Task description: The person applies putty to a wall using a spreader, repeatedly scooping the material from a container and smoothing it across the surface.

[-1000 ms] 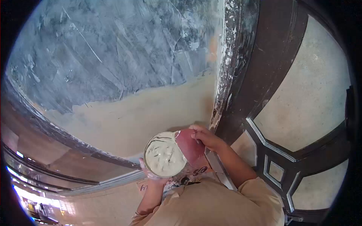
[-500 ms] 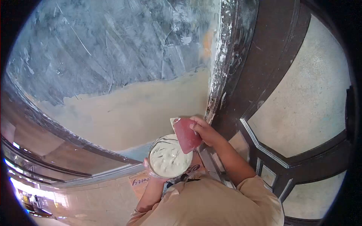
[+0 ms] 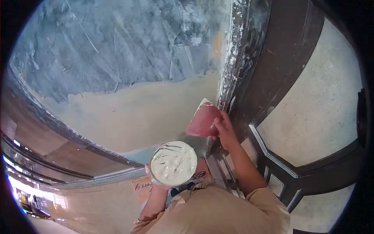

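Observation:
My right hand [image 3: 223, 126] grips a red putty spreader [image 3: 203, 121], thumb on its near face. Pale putty clings to the spreader's upper corner, which sits close to the wall [image 3: 152, 109] near the dark frame. Lower down, my left hand [image 3: 149, 170] supports a round tub [image 3: 196, 167] from its left side and from below; most of the fingers are hidden behind it. Creamy white putty [image 3: 171, 162] with ridges and dents fills the tub nearly to the rim.
The wall is streaky grey-blue above and smooth beige below. A dark wooden frame [image 3: 233, 66] with white smears borders it on the right, beside a panelled door [image 3: 280, 89]. Printed cardboard [image 3: 142, 185] lies on the tiled floor [image 3: 97, 206].
My right hand has lifted the spreader up and right, off the tub and toward the wall's right edge, turning it as it goes. The tub has shifted slightly left.

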{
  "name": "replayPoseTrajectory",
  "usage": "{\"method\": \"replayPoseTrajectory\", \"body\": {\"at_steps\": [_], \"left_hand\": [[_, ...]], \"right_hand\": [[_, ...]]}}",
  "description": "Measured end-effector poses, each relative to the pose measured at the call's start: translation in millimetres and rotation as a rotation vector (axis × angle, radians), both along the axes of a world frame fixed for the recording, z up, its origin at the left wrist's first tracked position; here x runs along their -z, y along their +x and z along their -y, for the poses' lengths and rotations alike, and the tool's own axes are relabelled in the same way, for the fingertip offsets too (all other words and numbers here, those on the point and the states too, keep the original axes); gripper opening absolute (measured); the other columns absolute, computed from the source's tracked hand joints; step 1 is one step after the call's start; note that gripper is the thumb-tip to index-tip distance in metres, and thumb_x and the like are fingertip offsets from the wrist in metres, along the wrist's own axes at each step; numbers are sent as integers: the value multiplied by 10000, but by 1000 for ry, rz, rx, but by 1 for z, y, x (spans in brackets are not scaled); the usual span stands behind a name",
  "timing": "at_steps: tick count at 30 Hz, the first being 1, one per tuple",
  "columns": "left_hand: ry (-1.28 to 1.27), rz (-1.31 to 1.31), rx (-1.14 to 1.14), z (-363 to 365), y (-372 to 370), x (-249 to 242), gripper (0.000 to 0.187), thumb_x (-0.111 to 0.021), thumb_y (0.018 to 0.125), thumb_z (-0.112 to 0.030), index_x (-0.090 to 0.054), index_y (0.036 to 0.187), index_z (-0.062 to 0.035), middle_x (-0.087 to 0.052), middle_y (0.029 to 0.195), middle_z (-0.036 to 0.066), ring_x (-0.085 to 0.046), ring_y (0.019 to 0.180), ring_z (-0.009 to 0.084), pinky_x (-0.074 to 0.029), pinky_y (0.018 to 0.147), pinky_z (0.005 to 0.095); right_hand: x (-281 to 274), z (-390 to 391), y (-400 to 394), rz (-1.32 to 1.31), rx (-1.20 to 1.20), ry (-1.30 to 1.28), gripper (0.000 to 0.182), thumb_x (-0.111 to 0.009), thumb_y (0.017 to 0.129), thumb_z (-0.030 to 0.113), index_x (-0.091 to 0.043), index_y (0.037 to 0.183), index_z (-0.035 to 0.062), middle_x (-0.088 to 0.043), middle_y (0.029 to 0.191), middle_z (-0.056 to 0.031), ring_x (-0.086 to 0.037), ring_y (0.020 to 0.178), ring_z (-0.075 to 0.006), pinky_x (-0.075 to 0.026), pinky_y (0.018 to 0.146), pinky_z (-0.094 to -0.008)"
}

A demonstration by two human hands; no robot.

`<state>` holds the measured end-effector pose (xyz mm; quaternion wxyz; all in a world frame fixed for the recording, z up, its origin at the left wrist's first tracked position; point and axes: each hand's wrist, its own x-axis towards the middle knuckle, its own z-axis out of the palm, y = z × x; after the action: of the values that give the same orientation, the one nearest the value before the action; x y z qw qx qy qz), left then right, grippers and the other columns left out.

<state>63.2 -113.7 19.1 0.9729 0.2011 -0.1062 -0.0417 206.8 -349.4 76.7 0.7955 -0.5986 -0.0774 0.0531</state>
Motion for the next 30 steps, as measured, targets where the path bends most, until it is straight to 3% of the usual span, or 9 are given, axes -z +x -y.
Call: {"method": "replayPoseTrajectory", "body": {"at_steps": [7,8,11,13,14,16,19,26,30], "left_hand": [[-239,-35,-109,-8,-4,-30,835,-300,825,-755,-339,1443,-195,-311,1500,96,-326,1346,362,-284,1086,566],[-11,-118,-192,-11,-2,-36,838,-322,820,-753,-337,1443,-194,-309,1499,97,-319,1349,363,-280,1089,566],[-124,-177,-186,-17,-3,-48,840,-347,815,-750,-336,1444,-193,-306,1499,99,-320,1347,366,-284,1086,567],[-123,-185,-219,-24,-5,-49,843,-356,813,-752,-330,1446,-196,-304,1499,108,-324,1345,368,-294,1079,572],[-153,-173,-202,-26,-6,-53,847,-357,812,-754,-327,1448,-196,-304,1499,111,-328,1343,369,-298,1076,574],[-205,-160,-144,-33,-8,-64,858,-352,809,-764,-318,1452,-197,-306,1496,117,-342,1337,370,-305,1073,576],[-188,-201,-153,-46,-15,-69,861,-347,807,-768,-319,1451,-196,-311,1494,117,-352,1332,371,-311,1072,573],[-68,-120,-200,-83,-28,-60,855,-373,798,-770,-327,1444,-211,-322,1486,99,-357,1323,378,-318,1062,590],[80,-9,-266,-93,-28,-61,893,-426,765,-764,-321,1446,-197,-328,1483,97,-352,1332,362,-311,1083,558]], "right_hand": [[14,-36,-20,270,-13,-28,199,-527,949,101,-496,1136,42,-571,1021,-57,-590,884,-121,-569,672,-281],[13,-46,-26,324,-8,-17,207,-525,950,99,-500,1144,34,-578,1083,-83,-597,941,-144,-571,723,-301],[20,-62,-40,448,-4,-17,196,-521,951,99,-552,1136,42,-589,1218,-146,-597,1058,-173,-558,818,-335],[15,-68,-49,587,22,-348,211,-596,892,62,-617,1102,48,-606,1205,-141,-614,1070,-220,-511,907,-351],[10,-71,-51,587,19,-348,211,-596,892,62,-617,1102,48,-606,1205,-141,-614,1070,-220,-511,907,-351],[0,-76,-53,978,119,-667,281,-644,810,24,-638,1088,62,-616,1180,-135,-617,1074,-274,-511,893,-373],[-2,-87,-59,1094,226,-731,312,-655,766,3,-644,1072,58,-622,1163,-137,-612,1072,-308,-515,867,-386],[-9,-89,-57,961,332,-761,240,-671,789,40,-631,1025,25,-664,1028,-132,-657,948,-284,-532,792,-369],[-59,-99,-65,639,307,-617,180,-675,830,88,-622,991,29,-665,922,-134,-677,816,-257,-537,698,-339]]}}
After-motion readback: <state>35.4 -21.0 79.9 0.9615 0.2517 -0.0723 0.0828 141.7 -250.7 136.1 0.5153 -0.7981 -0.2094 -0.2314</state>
